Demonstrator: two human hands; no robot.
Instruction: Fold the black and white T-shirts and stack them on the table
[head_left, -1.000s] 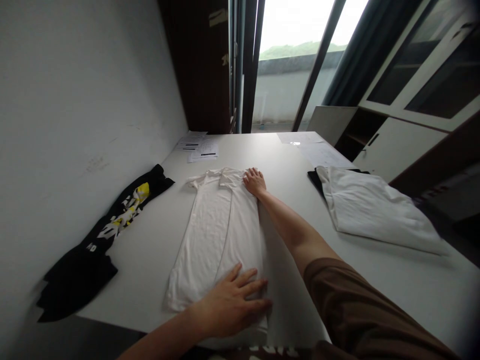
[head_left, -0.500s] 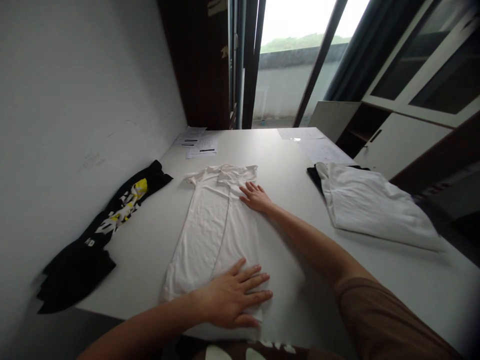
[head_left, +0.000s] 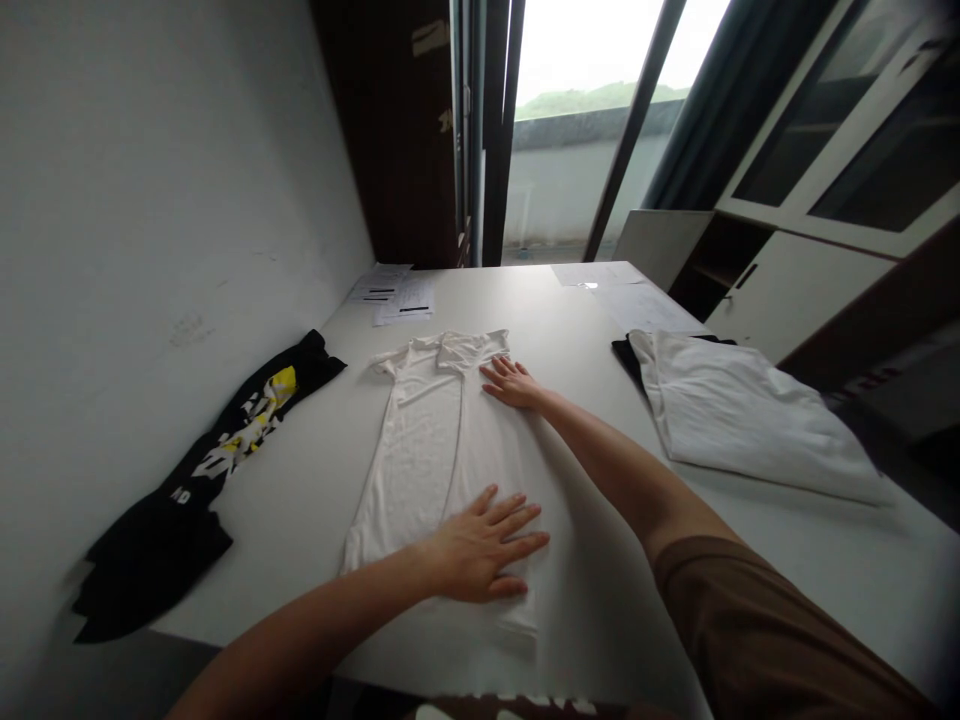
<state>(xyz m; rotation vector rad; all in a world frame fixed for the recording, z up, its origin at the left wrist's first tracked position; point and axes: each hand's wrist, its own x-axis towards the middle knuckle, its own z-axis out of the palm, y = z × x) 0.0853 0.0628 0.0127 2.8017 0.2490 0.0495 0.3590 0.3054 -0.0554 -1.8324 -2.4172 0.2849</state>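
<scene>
A white T-shirt [head_left: 420,440] lies on the table with one side folded over lengthwise, its edge running as a line down the middle. My left hand [head_left: 484,548] rests flat on the lower right part of the shirt, fingers spread. Farther up, near the collar end, my right hand [head_left: 514,383] lies on the shirt's right edge with its fingers stretched out. Neither hand grips the cloth. Some wrinkles show at the sleeve and collar end.
Against the wall on the left lies a black garment [head_left: 161,510] with a yellow and white print. A folded white garment [head_left: 750,415] rests on a black one [head_left: 628,358] at the right. Paper sheets [head_left: 403,300] lie at the far end of the white table [head_left: 300,520].
My left hand has shifted slightly away from me, and the shirt's lower end has moved up and right with it. The right hand stays near the collar end.
</scene>
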